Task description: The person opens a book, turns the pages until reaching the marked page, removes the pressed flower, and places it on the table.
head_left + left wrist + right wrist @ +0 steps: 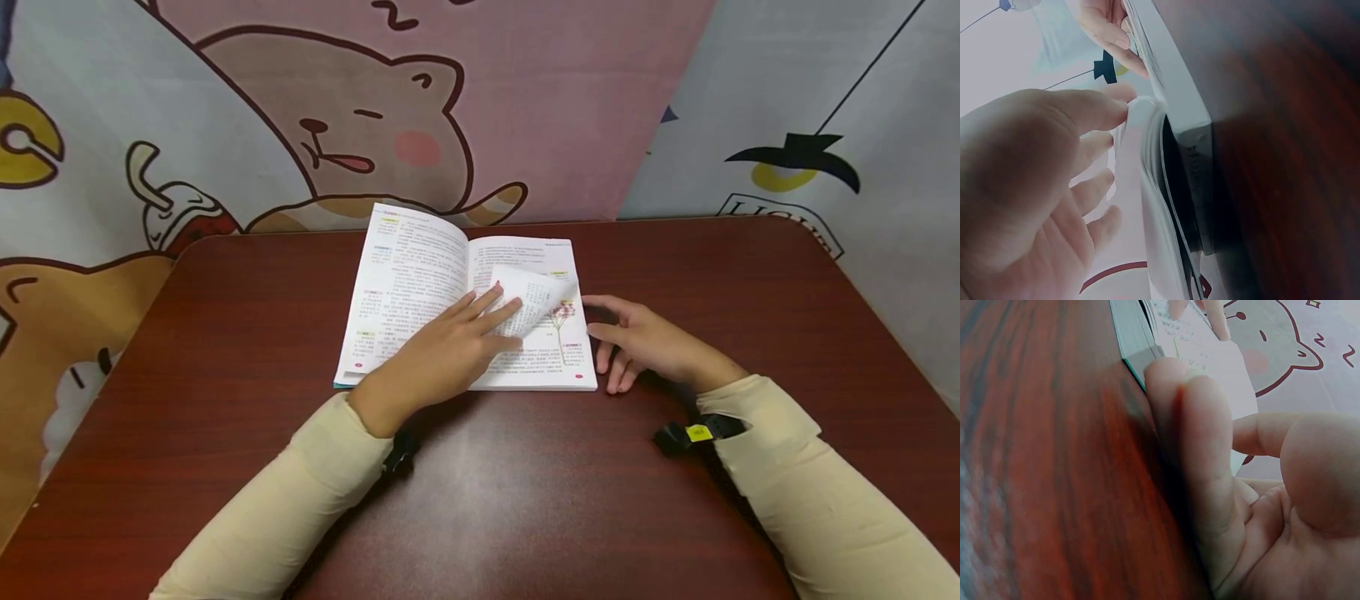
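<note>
A thick open book (416, 283) lies on the table, its pages printed with small text. One page (528, 292) on the right half is lifted and folded over, its corner standing up. My left hand (450, 346) reaches across the middle of the book, fingers spread and nearly straight against that lifted page. In the left wrist view the page curves up beside the fingertips (1119, 112). My right hand (645, 342) rests at the book's right edge, thumb and index finger right at the page edges, the other fingers loosely bent by the table.
The dark red-brown wooden table (480, 483) reaches out on all sides of the book. Behind it hangs a cloth backdrop (555, 108) with cartoon animals. A black wrist strap with a yellow tag (699, 432) sits at the right wrist.
</note>
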Tool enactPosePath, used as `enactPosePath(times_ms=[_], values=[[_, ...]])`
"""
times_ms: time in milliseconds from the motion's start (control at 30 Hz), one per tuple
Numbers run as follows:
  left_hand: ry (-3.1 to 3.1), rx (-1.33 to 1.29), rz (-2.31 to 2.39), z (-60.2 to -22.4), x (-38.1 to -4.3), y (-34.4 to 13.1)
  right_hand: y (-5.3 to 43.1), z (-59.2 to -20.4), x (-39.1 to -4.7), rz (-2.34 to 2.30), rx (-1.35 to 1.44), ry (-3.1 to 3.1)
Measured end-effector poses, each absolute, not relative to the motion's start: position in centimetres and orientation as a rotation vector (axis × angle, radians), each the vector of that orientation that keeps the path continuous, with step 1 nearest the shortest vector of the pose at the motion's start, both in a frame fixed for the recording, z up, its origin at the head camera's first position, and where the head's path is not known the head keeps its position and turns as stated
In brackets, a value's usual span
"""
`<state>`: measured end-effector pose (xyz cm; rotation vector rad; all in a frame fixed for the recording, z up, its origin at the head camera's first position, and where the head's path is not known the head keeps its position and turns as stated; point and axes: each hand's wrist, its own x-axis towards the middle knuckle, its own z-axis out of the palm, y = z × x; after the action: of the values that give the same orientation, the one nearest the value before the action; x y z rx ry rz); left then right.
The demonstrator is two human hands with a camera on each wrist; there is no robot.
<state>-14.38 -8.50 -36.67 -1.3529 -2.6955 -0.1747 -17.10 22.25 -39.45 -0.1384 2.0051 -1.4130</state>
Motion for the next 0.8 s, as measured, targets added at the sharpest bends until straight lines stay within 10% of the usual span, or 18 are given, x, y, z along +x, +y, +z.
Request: enactPosePath(times_ms=[800], values=[[-2.862, -1.247, -0.187, -36.88, -14.34, -8.79, 22.23, -39.46, -17.19, -1.415, -0.151, 2.005]])
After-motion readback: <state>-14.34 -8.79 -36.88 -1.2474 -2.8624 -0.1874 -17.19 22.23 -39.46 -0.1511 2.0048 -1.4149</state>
